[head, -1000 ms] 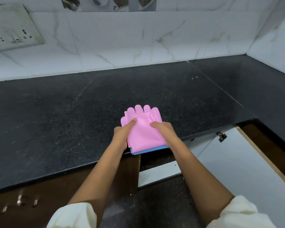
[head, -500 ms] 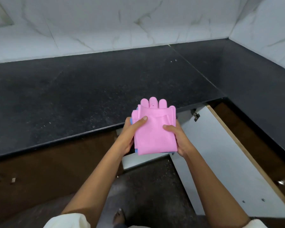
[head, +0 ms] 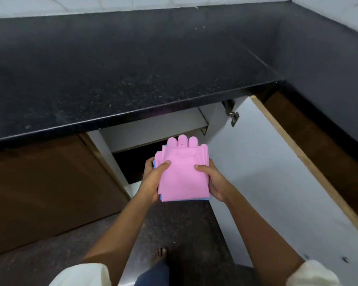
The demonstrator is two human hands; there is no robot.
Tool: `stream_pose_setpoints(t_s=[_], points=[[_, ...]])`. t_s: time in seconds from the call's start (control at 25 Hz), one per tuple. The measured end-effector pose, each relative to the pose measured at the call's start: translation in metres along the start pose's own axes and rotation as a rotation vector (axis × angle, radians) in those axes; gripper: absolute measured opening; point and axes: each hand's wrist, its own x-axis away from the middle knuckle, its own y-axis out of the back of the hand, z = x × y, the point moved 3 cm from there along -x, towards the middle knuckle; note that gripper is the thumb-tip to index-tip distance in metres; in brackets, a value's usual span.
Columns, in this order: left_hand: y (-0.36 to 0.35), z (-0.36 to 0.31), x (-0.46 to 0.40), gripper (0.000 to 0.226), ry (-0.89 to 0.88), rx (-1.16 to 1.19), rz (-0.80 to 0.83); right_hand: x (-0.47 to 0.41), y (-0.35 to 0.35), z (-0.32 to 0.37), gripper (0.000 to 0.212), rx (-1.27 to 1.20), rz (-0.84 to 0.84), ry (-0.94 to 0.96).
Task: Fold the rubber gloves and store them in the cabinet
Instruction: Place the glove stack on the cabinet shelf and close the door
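A folded stack of rubber gloves (head: 183, 172), pink on top with a blue edge showing underneath, is held in the air below the counter edge, fingers pointing away from me. My left hand (head: 154, 179) grips its left side with the thumb on top. My right hand (head: 214, 181) grips its right side the same way. Just beyond the stack is the open cabinet (head: 130, 164), a dark opening with a white shelf (head: 153, 131) inside near the top.
The black granite counter (head: 132, 75) runs overhead of the cabinet and turns along the right wall. The white cabinet door (head: 267, 172) stands swung open to my right. A closed brown door (head: 46, 188) is on the left. My bare foot (head: 159, 254) is on the dark floor.
Both hands lifted the folded gloves off the counter and brought them down in front of the open cabinet. The view has tilted downward.
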Motion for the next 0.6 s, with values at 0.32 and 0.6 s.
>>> stream_pose_setpoints(t_s=[0.32,0.6], points=[[0.013,0.008,-0.228,0.039,-0.258,0.112,-0.05,-0.243,-0.005,-0.014,0.046,0.183,0.072,0.276],[0.013,-0.025,-0.325,0.039,-0.473,0.193,0.076,-0.36,-0.022,0.02,0.074,0.222,-0.131,0.54]])
